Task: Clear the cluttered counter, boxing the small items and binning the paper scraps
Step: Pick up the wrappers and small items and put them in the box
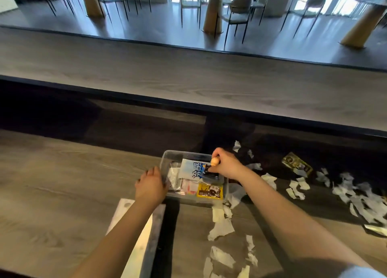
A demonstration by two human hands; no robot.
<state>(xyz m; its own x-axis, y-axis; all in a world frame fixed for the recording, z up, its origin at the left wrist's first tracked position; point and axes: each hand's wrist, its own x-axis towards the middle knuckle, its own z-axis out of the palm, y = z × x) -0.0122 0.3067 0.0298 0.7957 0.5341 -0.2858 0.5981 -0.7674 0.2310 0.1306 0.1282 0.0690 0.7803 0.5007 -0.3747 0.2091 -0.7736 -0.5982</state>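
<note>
The right hand (227,165) is over the far right corner of a clear plastic box (167,155). Its fingers are curled tight around a small item (215,161) with a tan rounded top and a dark lower part, which hangs just below the fingertips inside the box's rim. What the item is I cannot tell. The left hand (149,186) is at the box's left wall, its fingers bent over the rim and gripping it. The box stands on the counter (62,183) between the two sets of fingers. Inside it, just left of the right fingers, lies a blue and white packet (191,169). Nearer the person than those fingers is a yellow packet (209,190), with a pale reddish packet (188,188) beside it. A clear wrapper (173,174) lies just beyond the left fingertips. White paper scraps (221,228) are strewn over the counter to the right of the right fingers and back along that forearm. A gold packet (296,163) lies among them, well apart from the fingers on the right. Under the left forearm, behind the left fingers, a flat pale board (123,210) lies on the counter. Beyond both hands runs a raised ledge (188,78), and past that are chairs (238,11) and round tables (213,3).
</note>
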